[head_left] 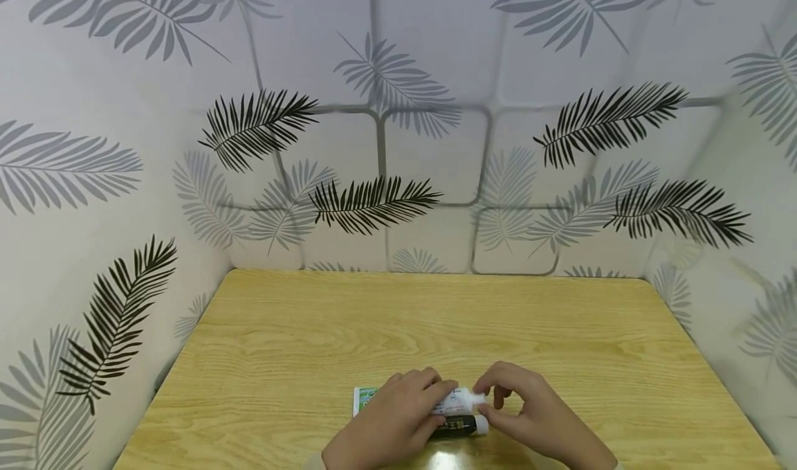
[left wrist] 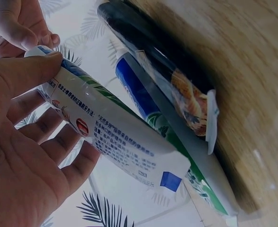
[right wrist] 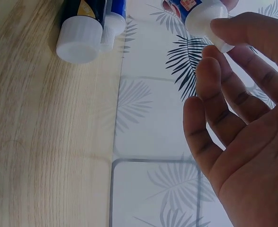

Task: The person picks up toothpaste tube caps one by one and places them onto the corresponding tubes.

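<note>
My left hand point(head_left: 398, 414) holds a white toothpaste tube point(left wrist: 110, 120) with blue and green edging, its thumb on top and fingers beneath. At the tube's right end, my right hand point(head_left: 529, 414) pinches the white cap point(right wrist: 227, 47) between thumb and fingers; the cap is mostly hidden. The held tube is raised off the table. Below it a black toothpaste tube point(left wrist: 165, 61) with a white cap lies on the table. Beside that rests a blue, green and white toothpaste tube point(left wrist: 150, 104), mostly covered by my left hand in the head view.
The light wooden table point(head_left: 299, 331) spreads around the hands, with its rounded far corners near the wall. Feather-patterned white wall covering point(head_left: 429, 145) stands behind the table and along both sides.
</note>
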`<action>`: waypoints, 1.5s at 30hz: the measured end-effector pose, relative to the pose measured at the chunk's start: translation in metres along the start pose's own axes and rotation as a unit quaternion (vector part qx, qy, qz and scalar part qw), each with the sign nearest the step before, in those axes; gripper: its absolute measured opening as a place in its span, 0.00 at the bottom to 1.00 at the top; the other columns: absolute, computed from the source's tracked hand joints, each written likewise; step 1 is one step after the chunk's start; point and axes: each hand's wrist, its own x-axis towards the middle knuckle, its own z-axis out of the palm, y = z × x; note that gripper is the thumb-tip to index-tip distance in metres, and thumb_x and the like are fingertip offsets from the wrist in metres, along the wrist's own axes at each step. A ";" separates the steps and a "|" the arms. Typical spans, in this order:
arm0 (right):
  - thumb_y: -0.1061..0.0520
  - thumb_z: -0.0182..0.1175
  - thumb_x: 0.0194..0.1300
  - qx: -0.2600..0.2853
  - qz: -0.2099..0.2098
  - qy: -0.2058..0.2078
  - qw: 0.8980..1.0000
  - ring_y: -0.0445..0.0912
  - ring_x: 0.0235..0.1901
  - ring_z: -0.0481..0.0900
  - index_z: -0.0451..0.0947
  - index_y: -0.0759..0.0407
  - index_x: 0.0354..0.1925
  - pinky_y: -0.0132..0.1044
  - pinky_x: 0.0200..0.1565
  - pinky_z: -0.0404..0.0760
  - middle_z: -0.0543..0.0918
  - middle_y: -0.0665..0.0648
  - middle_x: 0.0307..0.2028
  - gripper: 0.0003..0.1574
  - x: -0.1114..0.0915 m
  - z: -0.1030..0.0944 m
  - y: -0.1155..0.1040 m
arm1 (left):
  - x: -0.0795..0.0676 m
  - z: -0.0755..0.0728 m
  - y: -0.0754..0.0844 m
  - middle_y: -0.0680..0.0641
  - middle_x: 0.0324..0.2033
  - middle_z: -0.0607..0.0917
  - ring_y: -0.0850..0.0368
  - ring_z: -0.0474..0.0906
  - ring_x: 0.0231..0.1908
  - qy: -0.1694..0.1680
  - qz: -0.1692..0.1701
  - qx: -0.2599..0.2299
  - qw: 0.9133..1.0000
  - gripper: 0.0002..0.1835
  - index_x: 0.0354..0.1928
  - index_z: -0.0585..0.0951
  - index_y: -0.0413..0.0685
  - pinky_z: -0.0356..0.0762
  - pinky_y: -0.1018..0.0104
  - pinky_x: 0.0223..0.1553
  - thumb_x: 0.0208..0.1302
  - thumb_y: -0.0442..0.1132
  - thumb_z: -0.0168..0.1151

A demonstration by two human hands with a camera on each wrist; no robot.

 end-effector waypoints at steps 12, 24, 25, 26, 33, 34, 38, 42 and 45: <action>0.56 0.70 0.72 -0.006 0.045 0.000 0.999 0.34 0.31 0.80 0.84 0.40 0.44 0.34 0.34 0.82 0.87 0.39 0.38 0.08 0.001 0.000 -0.003 | 0.001 0.001 -0.001 0.57 0.46 0.83 0.66 0.77 0.42 -0.004 0.000 -0.008 1.000 0.22 0.66 0.81 0.51 0.78 0.71 0.44 0.73 0.43 0.68; 0.58 0.72 0.70 0.004 0.015 -0.003 1.000 0.38 0.33 0.78 0.82 0.42 0.51 0.35 0.38 0.81 0.85 0.43 0.45 0.15 0.000 0.001 -0.003 | 0.000 0.000 -0.001 0.57 0.47 0.83 0.66 0.77 0.41 -0.013 -0.008 -0.020 1.000 0.22 0.67 0.80 0.53 0.77 0.71 0.44 0.74 0.43 0.67; 0.59 0.72 0.70 0.003 0.011 -0.003 1.000 0.39 0.33 0.78 0.82 0.42 0.50 0.35 0.38 0.81 0.85 0.43 0.44 0.15 0.000 0.001 -0.003 | -0.001 0.000 -0.001 0.57 0.47 0.83 0.66 0.77 0.41 -0.013 -0.009 -0.021 1.000 0.22 0.67 0.80 0.53 0.77 0.71 0.44 0.74 0.43 0.67; 0.60 0.72 0.70 0.003 0.007 -0.002 1.000 0.39 0.32 0.78 0.82 0.43 0.50 0.35 0.37 0.81 0.86 0.44 0.44 0.15 0.001 0.001 -0.004 | -0.001 0.000 -0.001 0.57 0.47 0.83 0.66 0.77 0.41 -0.013 -0.009 -0.021 1.000 0.22 0.67 0.80 0.53 0.77 0.71 0.44 0.74 0.43 0.67; 0.60 0.72 0.69 -0.006 0.004 0.002 1.000 0.39 0.33 0.78 0.82 0.43 0.48 0.33 0.38 0.80 0.85 0.43 0.43 0.14 0.002 0.001 -0.005 | 0.000 0.000 -0.001 0.57 0.47 0.83 0.67 0.76 0.41 -0.010 -0.007 -0.018 1.000 0.22 0.67 0.81 0.53 0.77 0.71 0.43 0.74 0.42 0.68; 0.60 0.72 0.70 -0.008 0.005 0.003 1.000 0.39 0.33 0.78 0.82 0.43 0.48 0.33 0.38 0.80 0.85 0.43 0.43 0.14 0.002 0.001 -0.004 | 0.000 0.000 -0.001 0.57 0.47 0.83 0.67 0.76 0.41 -0.009 -0.007 -0.017 1.000 0.22 0.67 0.81 0.53 0.77 0.71 0.43 0.74 0.42 0.68; 0.58 0.72 0.70 -0.020 0.009 0.003 1.000 0.35 0.34 0.78 0.82 0.41 0.47 0.33 0.38 0.81 0.85 0.41 0.43 0.13 0.002 0.002 -0.001 | 0.000 -0.001 -0.001 0.57 0.46 0.83 0.66 0.76 0.40 -0.007 -0.005 -0.012 1.000 0.22 0.67 0.81 0.51 0.76 0.72 0.42 0.73 0.43 0.68; 0.56 0.71 0.71 -0.021 0.026 -0.001 0.999 0.34 0.34 0.78 0.82 0.40 0.47 0.33 0.38 0.82 0.86 0.41 0.42 0.11 0.002 0.003 0.000 | 0.000 -0.001 0.000 0.57 0.47 0.83 0.66 0.77 0.41 -0.006 -0.007 -0.007 1.000 0.22 0.67 0.81 0.52 0.76 0.71 0.42 0.73 0.43 0.69; 0.55 0.71 0.71 -0.021 0.036 -0.003 0.999 0.33 0.34 0.79 0.83 0.39 0.47 0.34 0.37 0.82 0.88 0.43 0.41 0.11 0.001 0.003 0.000 | 0.000 0.000 -0.001 0.57 0.47 0.83 0.65 0.77 0.41 -0.007 -0.009 -0.004 1.000 0.22 0.67 0.81 0.52 0.77 0.70 0.43 0.73 0.43 0.69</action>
